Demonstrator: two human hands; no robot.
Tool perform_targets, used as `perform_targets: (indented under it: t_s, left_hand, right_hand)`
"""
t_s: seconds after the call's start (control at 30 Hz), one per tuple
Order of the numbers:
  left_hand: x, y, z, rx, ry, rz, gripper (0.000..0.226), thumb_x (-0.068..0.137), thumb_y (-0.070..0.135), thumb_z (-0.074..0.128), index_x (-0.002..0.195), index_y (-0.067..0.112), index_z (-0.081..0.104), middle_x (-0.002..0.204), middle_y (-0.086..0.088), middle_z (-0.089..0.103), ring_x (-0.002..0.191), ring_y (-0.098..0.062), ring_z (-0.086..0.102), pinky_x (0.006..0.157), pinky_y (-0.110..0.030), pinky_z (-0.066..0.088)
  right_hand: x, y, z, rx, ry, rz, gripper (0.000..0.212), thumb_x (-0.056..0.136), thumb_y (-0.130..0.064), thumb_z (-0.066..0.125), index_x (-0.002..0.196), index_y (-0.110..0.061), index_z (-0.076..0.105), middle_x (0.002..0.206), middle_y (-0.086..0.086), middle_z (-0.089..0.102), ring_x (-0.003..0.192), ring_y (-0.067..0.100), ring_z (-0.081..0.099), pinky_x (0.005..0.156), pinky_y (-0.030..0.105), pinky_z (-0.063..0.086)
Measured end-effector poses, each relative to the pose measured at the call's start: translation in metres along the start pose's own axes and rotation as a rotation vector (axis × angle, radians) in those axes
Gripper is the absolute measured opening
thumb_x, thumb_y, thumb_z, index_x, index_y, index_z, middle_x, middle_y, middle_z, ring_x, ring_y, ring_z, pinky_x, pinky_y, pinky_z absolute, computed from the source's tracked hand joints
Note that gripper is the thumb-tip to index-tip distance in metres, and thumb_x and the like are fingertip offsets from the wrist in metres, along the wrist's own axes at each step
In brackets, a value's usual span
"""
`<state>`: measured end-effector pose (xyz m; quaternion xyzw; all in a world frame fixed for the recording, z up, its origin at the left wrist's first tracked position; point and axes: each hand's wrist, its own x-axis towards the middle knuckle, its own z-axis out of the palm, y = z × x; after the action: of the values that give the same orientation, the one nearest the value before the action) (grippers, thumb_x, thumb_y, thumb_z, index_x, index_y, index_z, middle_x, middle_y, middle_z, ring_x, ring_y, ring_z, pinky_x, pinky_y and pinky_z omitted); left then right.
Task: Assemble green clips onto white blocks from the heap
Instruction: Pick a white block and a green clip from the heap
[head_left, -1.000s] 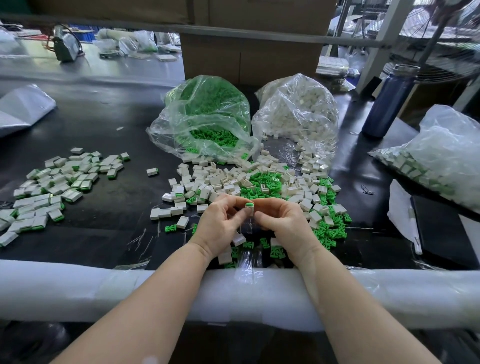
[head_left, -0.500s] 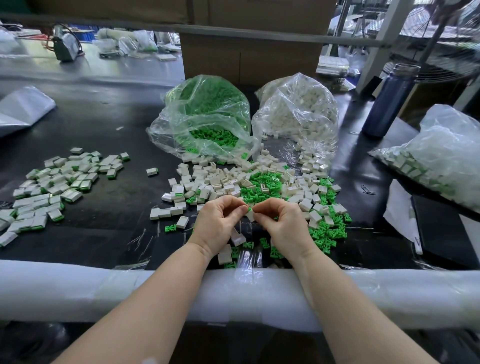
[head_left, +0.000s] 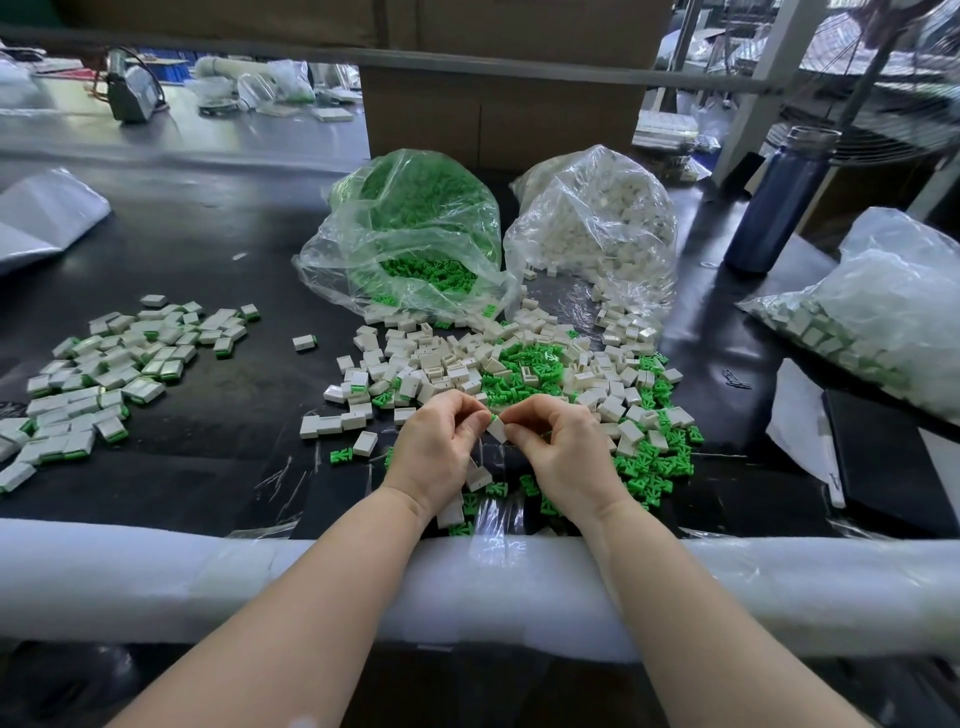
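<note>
Both hands meet over the near edge of the heap (head_left: 519, 369). Left hand (head_left: 441, 447) and right hand (head_left: 563, 452) each pinch the same white block (head_left: 497, 429) between thumb and fingertips, fingers curled. A bit of green clip (head_left: 492, 417) shows at the block's top end, right where the fingertips meet; can't tell how far it is seated. Block is held up off the table (head_left: 208, 249), tilted, just above a taped plastic patch.

Heap sits behind and to the right of the hands: white blocks mixed with loose green clips, greens thickest in the middle and at the right. A few strays lie under the wrists.

Behind the heap, two clear bags lying open toward it: green bag (head_left: 410, 234) on the left, white bag (head_left: 597, 228) on the right, touching each other.

Far left, well apart from the heap, a spread of finished pieces (head_left: 104, 374), white with a green edge. One single piece (head_left: 304, 342) lies between that spread and the heap.

Right side: blue bottle (head_left: 779, 197) upright, a third bag (head_left: 883, 312) of white-and-green pieces, a black pad (head_left: 883, 457) near the table edge. White foam roll (head_left: 208, 577) runs along the front edge; both forearms rest across it.
</note>
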<state>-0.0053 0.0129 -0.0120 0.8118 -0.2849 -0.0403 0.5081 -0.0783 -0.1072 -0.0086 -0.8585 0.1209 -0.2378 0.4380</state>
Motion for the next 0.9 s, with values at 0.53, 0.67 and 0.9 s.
perform_targets:
  t_s: [0.53,0.67,0.9]
  left_hand:
    - [0.000,0.002,-0.003,-0.150,0.066,0.015,0.011,0.086,0.012,0.063,0.082,0.022,0.061,0.077,0.003,0.063,0.072,-0.009,0.060,0.070,-0.015,0.050]
    - [0.001,0.000,-0.003,-0.096,0.264,0.011,0.003,0.086,0.014,0.063,0.087,0.017,0.061,0.081,0.003,0.063,0.076,-0.011,0.060,0.072,-0.018,0.050]
    - [0.004,-0.006,-0.010,0.059,0.593,-0.122,0.006,0.086,0.016,0.064,0.090,0.013,0.066,0.075,0.007,0.061,0.067,-0.008,0.054,0.060,-0.004,0.036]
  right_hand:
    - [0.000,0.000,-0.002,0.041,0.022,0.033,0.007,0.087,-0.012,0.063,0.091,-0.010,0.070,0.082,0.001,0.068,0.080,0.018,0.063,0.075,0.033,0.054]
    - [0.000,0.001,-0.004,0.027,0.100,0.076,0.006,0.088,-0.016,0.063,0.085,-0.014,0.068,0.072,-0.007,0.061,0.075,0.017,0.058,0.068,0.031,0.052]
    - [0.001,0.004,-0.004,-0.026,0.156,0.112,0.008,0.088,-0.019,0.063,0.084,-0.014,0.068,0.072,-0.004,0.061,0.073,0.017,0.057,0.067,0.030,0.049]
